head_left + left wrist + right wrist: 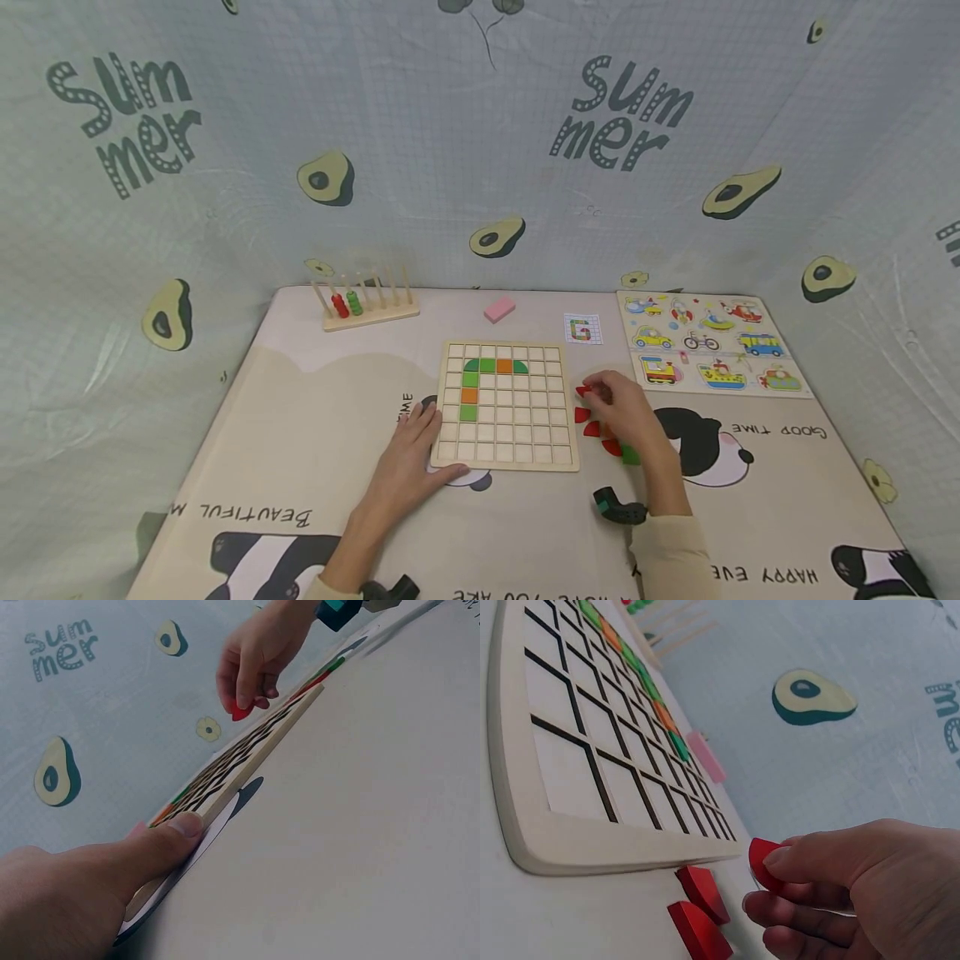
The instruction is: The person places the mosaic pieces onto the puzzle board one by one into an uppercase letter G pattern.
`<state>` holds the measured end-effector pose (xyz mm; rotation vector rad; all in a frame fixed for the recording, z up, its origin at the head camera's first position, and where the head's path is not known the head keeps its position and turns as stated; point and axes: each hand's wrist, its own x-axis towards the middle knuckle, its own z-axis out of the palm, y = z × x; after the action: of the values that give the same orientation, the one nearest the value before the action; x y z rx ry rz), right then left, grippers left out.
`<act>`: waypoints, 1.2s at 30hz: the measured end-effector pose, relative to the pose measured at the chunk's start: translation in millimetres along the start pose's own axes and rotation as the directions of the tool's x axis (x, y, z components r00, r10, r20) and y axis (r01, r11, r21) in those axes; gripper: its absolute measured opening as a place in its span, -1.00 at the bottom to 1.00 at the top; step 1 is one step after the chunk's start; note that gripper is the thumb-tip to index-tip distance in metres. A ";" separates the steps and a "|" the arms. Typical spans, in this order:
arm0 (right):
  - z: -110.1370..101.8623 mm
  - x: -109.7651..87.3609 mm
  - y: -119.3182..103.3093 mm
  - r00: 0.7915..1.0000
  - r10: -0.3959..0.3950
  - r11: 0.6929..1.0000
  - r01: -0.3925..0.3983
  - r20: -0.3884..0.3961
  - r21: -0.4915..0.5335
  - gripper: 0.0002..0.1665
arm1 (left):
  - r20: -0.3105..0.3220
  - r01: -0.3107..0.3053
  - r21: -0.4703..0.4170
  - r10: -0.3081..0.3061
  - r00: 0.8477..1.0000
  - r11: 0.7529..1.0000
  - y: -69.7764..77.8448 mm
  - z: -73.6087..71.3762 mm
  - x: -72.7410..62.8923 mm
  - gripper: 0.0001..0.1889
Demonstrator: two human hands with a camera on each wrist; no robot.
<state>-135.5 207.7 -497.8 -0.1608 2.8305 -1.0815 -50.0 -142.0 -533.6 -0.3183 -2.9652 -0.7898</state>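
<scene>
A square wooden grid board (525, 462) lies in front of me, with several green and orange blocks (487, 366) set in its upper-left cells. My left hand (408, 454) rests at the board's lower-left corner, its fingers stretched along the left side and its thumb on the front edge. Just off the board's right side, my right hand (622, 408) pinches a red quarter-round block (763, 862) between thumb and fingers. Below that hand lie several loose red blocks (582, 415) and a green block (630, 455), partly hidden by the hand.
A pattern card (583, 329) with a coloured shape lies behind the board, left of a vehicle puzzle board (712, 342). A pink block (499, 310) lies at the back, and a peg stand (371, 317) with red and green beads stands back left.
</scene>
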 end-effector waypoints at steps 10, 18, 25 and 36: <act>10.9 3.7 -11.5 0.999 -0.025 0.999 0.024 0.032 0.026 -0.76 | 0.000 0.002 0.008 -0.002 1.000 1.000 0.6 0.1 -0.8 0.04; 20.8 3.1 -28.1 0.997 -0.021 0.998 0.017 0.069 0.067 -0.81 | -0.003 0.000 0.005 0.000 1.000 1.000 -0.2 0.0 -0.9 0.04; 29.2 5.6 -41.9 0.994 -0.101 0.995 0.101 0.039 0.003 -0.84 | -0.005 -0.003 0.005 0.003 1.000 1.000 -0.5 0.4 -0.4 0.04; 50.7 7.3 -62.7 0.967 -0.247 0.968 0.249 0.065 -0.016 -0.81 | 0.003 0.006 0.005 -0.006 1.000 1.000 -0.6 0.7 0.1 0.05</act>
<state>-131.9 126.9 -493.9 -0.5546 2.8224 -1.0644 -50.3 -142.1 -534.5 -0.3103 -2.9723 -0.7839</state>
